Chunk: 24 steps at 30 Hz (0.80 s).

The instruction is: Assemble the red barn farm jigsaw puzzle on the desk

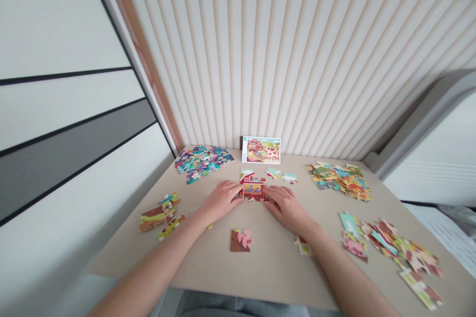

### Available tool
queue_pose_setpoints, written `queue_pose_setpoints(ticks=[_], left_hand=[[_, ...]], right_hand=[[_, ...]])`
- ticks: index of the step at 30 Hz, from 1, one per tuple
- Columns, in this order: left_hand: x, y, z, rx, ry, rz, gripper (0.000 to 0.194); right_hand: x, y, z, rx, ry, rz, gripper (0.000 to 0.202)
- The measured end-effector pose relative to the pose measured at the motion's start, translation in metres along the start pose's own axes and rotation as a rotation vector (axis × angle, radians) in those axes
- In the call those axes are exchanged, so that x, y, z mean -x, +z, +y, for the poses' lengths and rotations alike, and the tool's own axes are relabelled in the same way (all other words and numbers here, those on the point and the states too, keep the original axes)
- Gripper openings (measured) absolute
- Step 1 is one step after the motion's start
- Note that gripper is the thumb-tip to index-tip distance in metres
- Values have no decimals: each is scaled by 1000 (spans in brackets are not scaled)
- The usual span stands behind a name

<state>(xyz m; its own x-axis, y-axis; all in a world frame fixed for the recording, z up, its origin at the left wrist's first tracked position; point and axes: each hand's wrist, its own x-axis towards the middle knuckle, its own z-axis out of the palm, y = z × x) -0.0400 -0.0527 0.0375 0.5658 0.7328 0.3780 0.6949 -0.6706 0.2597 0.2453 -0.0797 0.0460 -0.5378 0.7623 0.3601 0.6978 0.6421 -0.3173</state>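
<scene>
A partly joined barn jigsaw section [253, 191] lies flat on the table, with a red roof and orange windows. My left hand [224, 199] grips its left edge, fingers above and thumb below. From the other side my right hand [284, 203] grips the right edge, fingers bent, covering part of it. Just beyond are two loose sky pieces, one [273, 173] close to the roof and another [290, 178] farther right. A brown and pink puzzle piece [241, 240] lies nearer to me. Partly under my right forearm is another piece [305, 246].
A farm picture card [261, 150] leans against the ribbed wall [260, 59]. Purple-blue pieces [203, 161] lie back left, an orange-green pile [340, 179] back right. More farm pieces are at left [159, 215] and right [401, 245] on the beige table [208, 270].
</scene>
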Motion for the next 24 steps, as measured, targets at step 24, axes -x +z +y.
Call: queue_pose_setpoints(ticks=[24], left_hand=[[2,-2,-2,53,-36,7,37]], right_hand=[[-17,19,-23,38,-139,-90,38]])
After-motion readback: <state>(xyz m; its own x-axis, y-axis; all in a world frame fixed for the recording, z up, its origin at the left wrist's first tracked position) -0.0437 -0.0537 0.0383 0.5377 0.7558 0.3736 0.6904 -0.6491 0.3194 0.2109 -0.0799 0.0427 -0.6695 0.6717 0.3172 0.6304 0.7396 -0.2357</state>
